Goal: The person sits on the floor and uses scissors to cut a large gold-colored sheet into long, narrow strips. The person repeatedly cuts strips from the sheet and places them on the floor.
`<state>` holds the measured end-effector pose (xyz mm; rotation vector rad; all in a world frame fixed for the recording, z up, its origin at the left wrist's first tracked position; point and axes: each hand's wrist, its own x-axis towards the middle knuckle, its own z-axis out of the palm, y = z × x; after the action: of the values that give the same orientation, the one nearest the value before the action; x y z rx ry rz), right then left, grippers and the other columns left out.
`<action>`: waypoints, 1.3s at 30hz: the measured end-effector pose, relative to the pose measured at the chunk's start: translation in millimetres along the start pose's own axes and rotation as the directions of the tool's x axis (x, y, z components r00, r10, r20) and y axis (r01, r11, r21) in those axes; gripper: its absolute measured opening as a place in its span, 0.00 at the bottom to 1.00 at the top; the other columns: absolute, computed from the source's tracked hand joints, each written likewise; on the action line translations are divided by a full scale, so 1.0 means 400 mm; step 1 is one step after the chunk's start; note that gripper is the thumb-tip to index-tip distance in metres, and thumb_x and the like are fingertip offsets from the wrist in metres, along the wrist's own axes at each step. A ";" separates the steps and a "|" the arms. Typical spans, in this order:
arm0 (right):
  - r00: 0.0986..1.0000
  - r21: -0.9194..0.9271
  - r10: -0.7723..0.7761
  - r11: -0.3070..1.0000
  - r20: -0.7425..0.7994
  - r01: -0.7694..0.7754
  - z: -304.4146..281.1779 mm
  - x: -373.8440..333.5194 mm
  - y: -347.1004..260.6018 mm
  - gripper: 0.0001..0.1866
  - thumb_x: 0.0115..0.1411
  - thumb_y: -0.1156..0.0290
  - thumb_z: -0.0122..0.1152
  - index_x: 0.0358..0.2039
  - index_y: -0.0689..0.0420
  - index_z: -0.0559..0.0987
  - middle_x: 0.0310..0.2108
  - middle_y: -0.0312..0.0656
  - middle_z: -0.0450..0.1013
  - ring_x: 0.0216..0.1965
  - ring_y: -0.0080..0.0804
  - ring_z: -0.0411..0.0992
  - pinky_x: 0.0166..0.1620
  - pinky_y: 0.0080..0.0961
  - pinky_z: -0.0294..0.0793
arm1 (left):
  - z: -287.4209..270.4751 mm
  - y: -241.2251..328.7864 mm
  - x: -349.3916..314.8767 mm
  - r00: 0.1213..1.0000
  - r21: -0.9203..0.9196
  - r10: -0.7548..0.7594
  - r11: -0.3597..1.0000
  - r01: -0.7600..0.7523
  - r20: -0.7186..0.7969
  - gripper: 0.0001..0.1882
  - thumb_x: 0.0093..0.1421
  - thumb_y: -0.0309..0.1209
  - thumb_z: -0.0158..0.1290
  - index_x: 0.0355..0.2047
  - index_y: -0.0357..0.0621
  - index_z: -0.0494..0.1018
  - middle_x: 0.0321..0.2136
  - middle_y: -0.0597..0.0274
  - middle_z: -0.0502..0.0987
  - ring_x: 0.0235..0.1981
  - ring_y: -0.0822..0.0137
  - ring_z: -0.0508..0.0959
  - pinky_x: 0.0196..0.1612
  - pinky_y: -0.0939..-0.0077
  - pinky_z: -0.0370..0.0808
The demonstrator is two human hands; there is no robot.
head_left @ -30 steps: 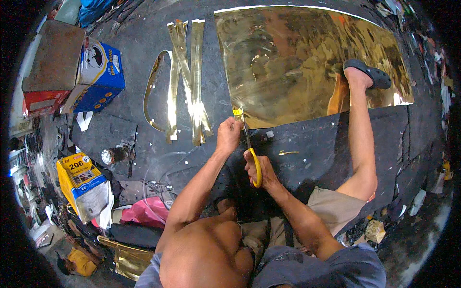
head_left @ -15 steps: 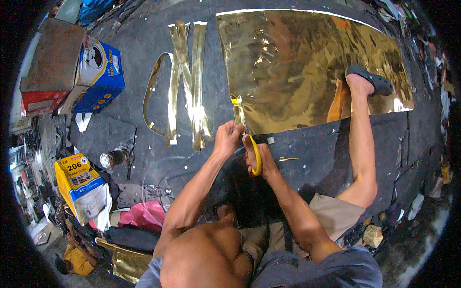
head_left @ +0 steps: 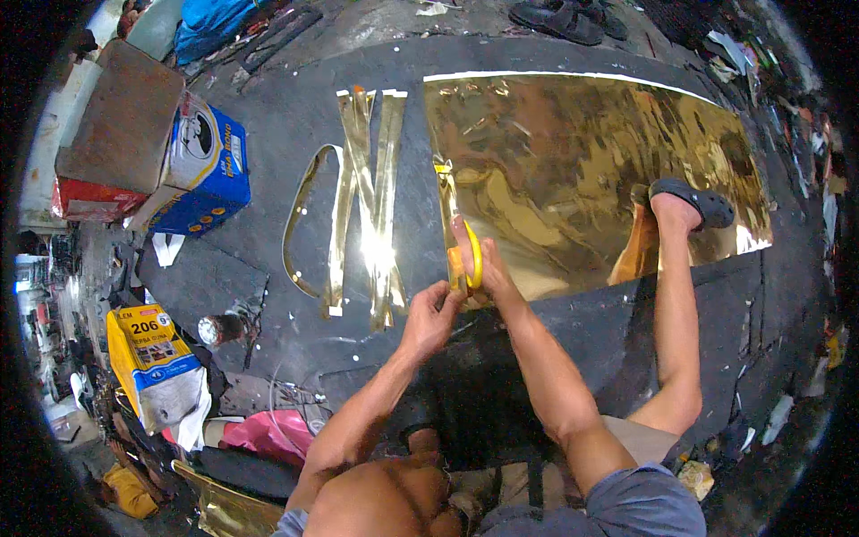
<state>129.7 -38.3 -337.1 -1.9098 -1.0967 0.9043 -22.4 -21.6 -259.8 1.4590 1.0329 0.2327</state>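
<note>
A large shiny gold sheet (head_left: 573, 134) lies flat on the dark floor. My right hand (head_left: 490, 267) holds yellow-handled scissors (head_left: 475, 257) at the sheet's near left corner, over its left edge. The blades are mostly hidden by the hand. Just left of the scissors, my left hand (head_left: 429, 318) pinches the corner end of the sheet's narrow left margin between thumb and fingers. Left of the sheet, several narrow gold strips (head_left: 390, 170) lie partly crossed, one of them curled into a loop.
My foot in a dark clog (head_left: 707, 208) rests on the sheet's right part. To the left stand an open cardboard box (head_left: 215, 166), a yellow-and-blue package (head_left: 148, 345) and a glass jar (head_left: 215, 329). Pink material (head_left: 268, 434) is beside my left arm. Dark sandals (head_left: 559, 22) lie beyond the sheet.
The whole view has shifted, so the floor items appear lower. My right hand and the scissors have moved away from me along the sheet's left edge. The left hand stays near the corner.
</note>
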 end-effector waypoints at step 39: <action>0.951 0.420 0.308 0.862 0.011 -0.284 -0.109 0.601 -0.095 0.49 0.42 0.17 0.40 0.16 0.62 0.71 0.12 0.41 0.65 0.13 0.30 0.68 0.17 0.29 0.70 | -0.107 -0.062 -0.105 0.996 -0.011 -0.049 0.999 0.049 -0.071 0.15 0.63 0.38 0.49 0.25 0.39 0.71 0.16 0.71 0.65 0.21 0.76 0.65 0.26 0.77 0.62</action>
<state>244.7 180.4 -333.8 -1.7481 -0.5202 1.1425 -86.9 -25.4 -254.4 1.4241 1.1224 0.2552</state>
